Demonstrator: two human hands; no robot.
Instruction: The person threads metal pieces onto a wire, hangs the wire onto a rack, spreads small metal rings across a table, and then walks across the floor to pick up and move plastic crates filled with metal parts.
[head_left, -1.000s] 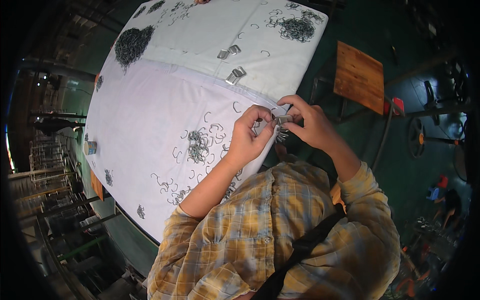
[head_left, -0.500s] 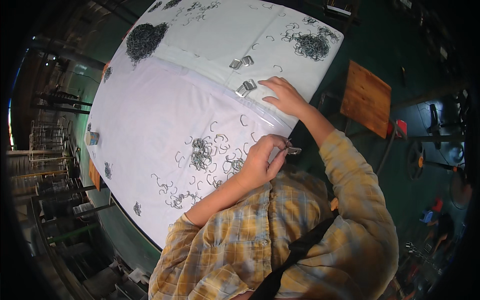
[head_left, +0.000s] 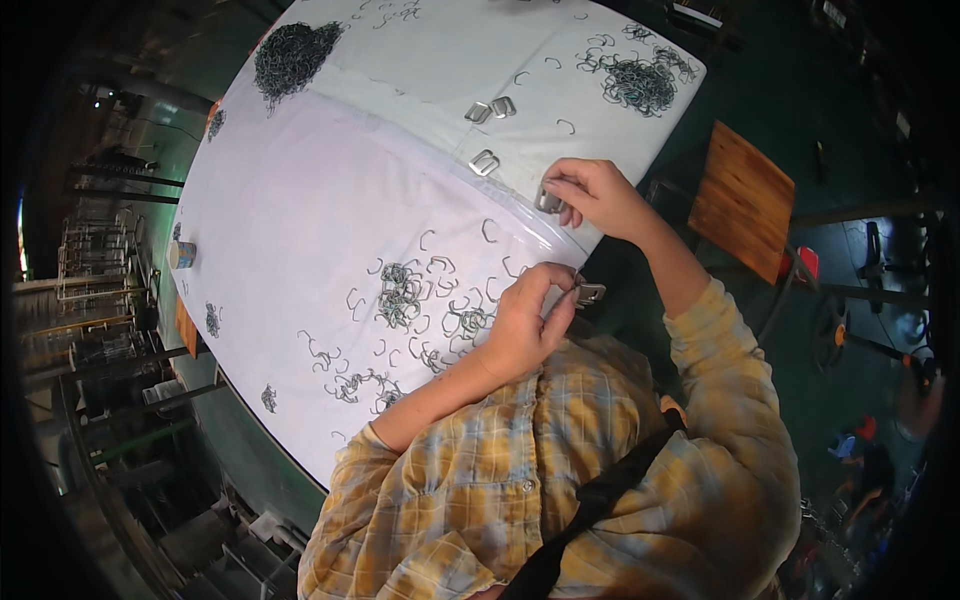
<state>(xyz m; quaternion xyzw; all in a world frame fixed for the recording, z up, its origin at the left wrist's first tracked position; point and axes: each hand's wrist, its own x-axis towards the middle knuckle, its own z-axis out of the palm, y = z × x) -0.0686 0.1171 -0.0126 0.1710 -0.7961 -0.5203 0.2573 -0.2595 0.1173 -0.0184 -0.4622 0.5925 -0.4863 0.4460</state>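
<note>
At the table's near right edge my left hand is closed in a pinch on a small metal buckle, which pokes out past the fingertips. Farther out, my right hand has its thumb and fingers closed on another metal buckle, held just over the white table covering. Beyond that hand a single buckle lies flat on the sheet. A pair of buckles rests a little farther away. Bent wire hooks are scattered in loose clumps left of my left hand.
Larger heaps of wire hooks sit at the far left and far right of the table. A small cup stands by the left edge. Off the right side is a wooden stool on the green floor.
My right hand has closed on one of the nearer buckles and drawn it back toward me, away from the buckle beside it. My left hand keeps its pinch in nearly the same place.
</note>
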